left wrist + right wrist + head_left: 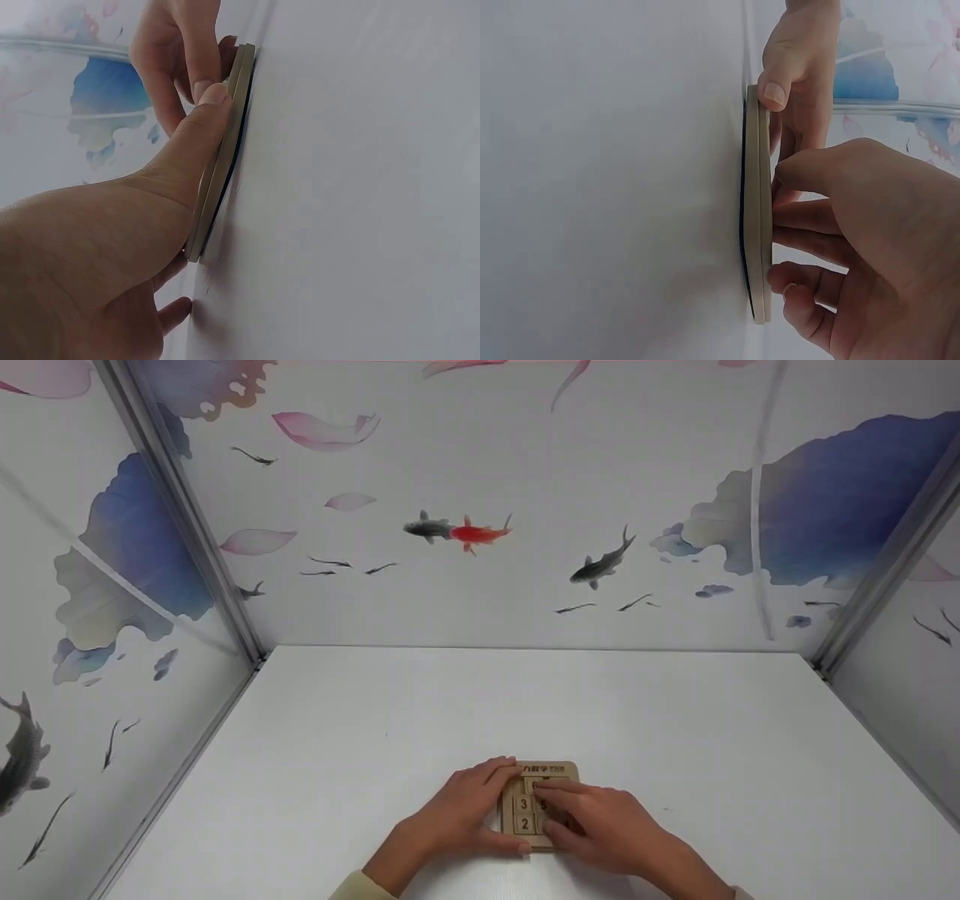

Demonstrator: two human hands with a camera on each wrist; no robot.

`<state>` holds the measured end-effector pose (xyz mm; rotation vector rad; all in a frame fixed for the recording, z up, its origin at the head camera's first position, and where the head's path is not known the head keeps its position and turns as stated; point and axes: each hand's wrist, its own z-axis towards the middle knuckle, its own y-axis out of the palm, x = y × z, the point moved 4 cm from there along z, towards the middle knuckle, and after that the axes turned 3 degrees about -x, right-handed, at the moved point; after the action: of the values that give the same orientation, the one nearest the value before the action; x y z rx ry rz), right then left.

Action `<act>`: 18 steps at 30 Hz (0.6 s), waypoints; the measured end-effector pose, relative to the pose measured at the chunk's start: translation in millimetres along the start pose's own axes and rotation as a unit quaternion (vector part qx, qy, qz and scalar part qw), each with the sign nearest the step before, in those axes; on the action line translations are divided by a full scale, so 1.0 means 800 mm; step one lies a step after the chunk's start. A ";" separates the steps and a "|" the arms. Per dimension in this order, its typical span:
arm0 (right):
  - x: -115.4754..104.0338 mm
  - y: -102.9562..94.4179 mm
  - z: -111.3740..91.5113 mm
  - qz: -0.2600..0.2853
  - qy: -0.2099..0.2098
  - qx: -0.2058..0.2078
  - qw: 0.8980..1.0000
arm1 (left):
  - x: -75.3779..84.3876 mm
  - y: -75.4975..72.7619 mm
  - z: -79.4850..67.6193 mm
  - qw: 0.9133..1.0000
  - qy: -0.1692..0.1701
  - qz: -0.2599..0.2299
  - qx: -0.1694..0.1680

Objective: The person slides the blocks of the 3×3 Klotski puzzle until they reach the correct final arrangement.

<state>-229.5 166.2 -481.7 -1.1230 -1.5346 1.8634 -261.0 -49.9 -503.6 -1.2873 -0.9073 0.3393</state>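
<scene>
A wooden number sliding puzzle point(523, 814) lies on the white table near its front, with square tiles in its frame; 3 and 2 are readable. My left hand point(466, 804) holds the puzzle's left side, thumb at the near edge and fingers at the far left corner. Over the tiles is my right hand point(611, 826), its fingertips touching them and covering several on the right. In the left wrist view, the puzzle's thin edge point(225, 165) shows beside my left thumb. From the right wrist, the puzzle's side point(755, 210) appears, with bent right fingers against its face.
The white table point(360, 720) spreads around the puzzle. A back wall point(480, 600) and side walls printed with fish, petals and blue leaves enclose it. Metal posts point(180, 510) stand at the corners.
</scene>
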 end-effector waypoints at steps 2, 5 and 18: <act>-0.003 0.000 0.001 -0.006 -0.006 0.009 1.000 | 0.000 0.000 0.000 1.000 0.002 0.003 0.002; -0.006 0.000 0.001 -0.009 -0.013 0.020 1.000 | 0.000 0.000 0.000 1.000 0.003 0.007 0.004; -0.017 0.005 0.004 -0.003 -0.022 0.020 1.000 | -0.001 0.001 -0.001 1.000 0.004 0.005 0.010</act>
<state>-224.3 153.0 -481.5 -1.0660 -1.5166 1.9187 -260.5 -50.7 -504.4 -1.2752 -0.8897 0.3506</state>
